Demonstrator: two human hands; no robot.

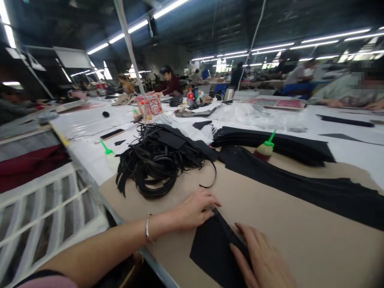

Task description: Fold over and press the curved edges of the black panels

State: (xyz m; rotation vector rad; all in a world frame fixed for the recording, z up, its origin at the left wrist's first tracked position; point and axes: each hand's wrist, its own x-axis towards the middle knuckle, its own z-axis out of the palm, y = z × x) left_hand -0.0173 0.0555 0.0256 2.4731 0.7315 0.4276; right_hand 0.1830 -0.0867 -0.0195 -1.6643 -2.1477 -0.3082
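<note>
Black wedge-shaped leather-like sheet (pixel 217 250) lying on the tan paper-covered surface (pixel 303 244), long axis running far-left to near-right, narrow tip beneath the open left hand (pixel 193 210), open right hand (pixel 262 258) flat along its right edge, neither clenched.

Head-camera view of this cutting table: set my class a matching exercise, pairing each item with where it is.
Items:
1. silver bangle
2. black cut panel
3. squeeze bottle with green nozzle
4. black strips

Places:
A. tilted among black sheets
B. on the tan board, between the left hand and right hand
C. on the left wrist
D. in a tangled heap beyond the left hand

Pairs: 1-C, 2-B, 3-A, 4-D
</note>
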